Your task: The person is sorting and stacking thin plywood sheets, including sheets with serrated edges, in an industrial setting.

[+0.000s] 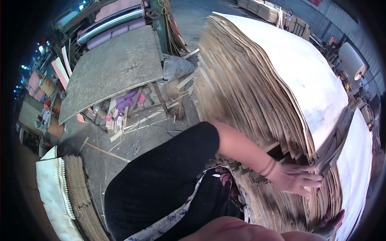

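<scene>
A tall stack of thin veneer sheets (257, 88) fills the right half of the view, its layered edges turned toward the person and its pale top sheet (305, 68) curving away to the right. The left hand (295, 178) is laid flat against the sheet edges low on the stack, fingers (311, 176) spread and extended, the palm touching the wood; nothing is clamped in its grip, which is seen apart. A dark band is worn at that wrist, and the bare forearm runs back to a black sleeve (169, 176).

The right hand (329, 227) is seen only partly at the lower edge, pressed in among the sheet edges near the bottom right; whether its grip is closed on a sheet cannot be told. A second pale sheet (356, 168) stands just right of the hands, bowed outward below the upper pile.

To the left, a grey bench (112, 68) with a worn flat top is set well apart from the stack, with scrap strips (128, 120) scattered on the concrete floor (100, 160) beneath and beside it. Behind the bench a machine with long rollers (112, 24) is placed. At the lower left, another stack of sheets (64, 197) is seen edge-on. Further piles (261, 8) are stored at the far top.
</scene>
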A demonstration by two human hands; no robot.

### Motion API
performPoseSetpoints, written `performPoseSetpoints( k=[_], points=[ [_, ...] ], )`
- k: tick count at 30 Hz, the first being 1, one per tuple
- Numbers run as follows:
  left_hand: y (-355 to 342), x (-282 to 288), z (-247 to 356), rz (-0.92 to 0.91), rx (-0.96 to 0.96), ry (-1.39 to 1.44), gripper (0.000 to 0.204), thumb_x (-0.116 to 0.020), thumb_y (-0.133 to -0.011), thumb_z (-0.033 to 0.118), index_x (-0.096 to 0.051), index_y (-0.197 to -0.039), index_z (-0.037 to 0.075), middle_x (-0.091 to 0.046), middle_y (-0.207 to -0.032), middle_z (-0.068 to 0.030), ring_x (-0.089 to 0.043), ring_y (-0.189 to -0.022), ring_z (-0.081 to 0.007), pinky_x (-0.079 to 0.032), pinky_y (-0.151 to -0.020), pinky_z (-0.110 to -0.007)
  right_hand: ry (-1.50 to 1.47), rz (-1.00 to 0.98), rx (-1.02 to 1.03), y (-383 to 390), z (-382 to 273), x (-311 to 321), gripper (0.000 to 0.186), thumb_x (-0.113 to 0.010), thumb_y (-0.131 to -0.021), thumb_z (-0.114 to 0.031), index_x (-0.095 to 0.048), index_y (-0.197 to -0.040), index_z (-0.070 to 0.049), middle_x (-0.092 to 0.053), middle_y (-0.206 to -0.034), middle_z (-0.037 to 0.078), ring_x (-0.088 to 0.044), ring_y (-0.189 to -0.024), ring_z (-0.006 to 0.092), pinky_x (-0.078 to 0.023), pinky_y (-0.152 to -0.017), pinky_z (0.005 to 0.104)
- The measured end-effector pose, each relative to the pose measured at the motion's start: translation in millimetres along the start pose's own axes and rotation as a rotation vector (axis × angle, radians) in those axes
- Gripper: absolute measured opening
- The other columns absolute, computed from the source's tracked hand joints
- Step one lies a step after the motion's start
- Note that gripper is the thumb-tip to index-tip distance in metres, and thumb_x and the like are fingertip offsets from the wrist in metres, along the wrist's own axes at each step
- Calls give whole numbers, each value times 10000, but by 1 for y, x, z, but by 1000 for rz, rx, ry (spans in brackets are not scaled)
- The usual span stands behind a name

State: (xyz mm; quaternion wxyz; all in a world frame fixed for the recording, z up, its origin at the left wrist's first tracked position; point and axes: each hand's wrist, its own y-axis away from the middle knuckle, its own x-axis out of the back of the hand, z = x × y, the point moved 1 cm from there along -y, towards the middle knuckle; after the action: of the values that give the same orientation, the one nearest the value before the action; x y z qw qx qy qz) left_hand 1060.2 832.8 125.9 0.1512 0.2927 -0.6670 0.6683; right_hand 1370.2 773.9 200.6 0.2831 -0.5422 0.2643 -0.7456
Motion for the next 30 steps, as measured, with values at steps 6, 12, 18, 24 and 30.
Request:
performPoseSetpoints(
  k=[6,12,18,24,30],
  points=[
    [254,80,4,-548,430,49,445,-603,-769,194,-502,-1188,82,-502,-1173,-136,-459,-1150,-301,-348,-977,-453,-207,614,21,10,-145,51,367,-498,-938,-262,-502,-1182,12,-597,-1009,195,-594,-878,332,-482,-797,485],
    [536,173,137,-921,1347,47,407,-465,-881,338,-511,-1232,139,-566,-1182,-90,-529,-1117,-273,-436,-909,-402,-439,371,100,7,-283,64,375,-523,-914,-233,-507,-1207,0,-597,-1069,199,-591,-931,372,-470,-834,509],
    [701,155,252,-680,1932,142,253,-482,-853,237,-623,-973,65,-656,-880,-118,-622,-918,-311,-474,-765,-444,-1277,338,388,-46,-397,22,396,-383,-952,-66,-342,-1327,55,-487,-1250,249,-521,-1136,320,-493,-936,350],
    [641,226,309,-608,1994,-185,228,-464,-845,263,-611,-917,104,-653,-859,-79,-641,-859,-264,-438,-724,-426,-1389,329,741,-90,-561,54,349,-391,-936,-20,-425,-1281,23,-545,-1183,214,-548,-1095,322,-513,-909,379],
    [647,245,334,-216,2172,53,292,-463,-844,307,-613,-1009,118,-654,-959,-99,-624,-916,-302,-451,-811,-435,-1432,66,768,-101,-663,70,284,-514,-902,-84,-549,-1147,57,-609,-1077,192,-582,-1006,303,-448,-892,369]
  ],
)
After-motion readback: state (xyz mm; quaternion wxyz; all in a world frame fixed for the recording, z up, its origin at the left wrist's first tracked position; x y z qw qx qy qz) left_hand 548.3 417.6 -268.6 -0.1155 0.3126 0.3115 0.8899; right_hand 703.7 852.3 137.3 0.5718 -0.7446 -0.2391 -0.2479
